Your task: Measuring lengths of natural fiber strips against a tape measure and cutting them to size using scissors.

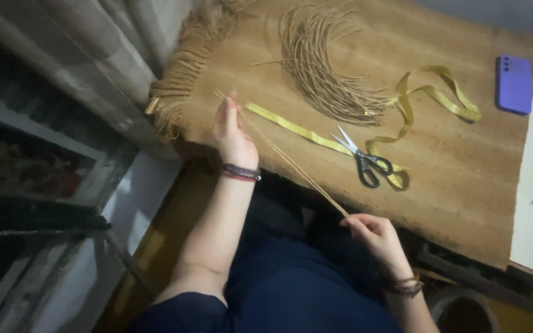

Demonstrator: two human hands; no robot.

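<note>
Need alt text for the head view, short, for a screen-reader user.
Two bare hands stretch thin tan cords taut over a brown mat: the left hand pins one end on the mat, the right hand pinches the other. Scissors, a yellow tape measure, a bundle of cut cords and a purple phone lie on the mat.
</note>
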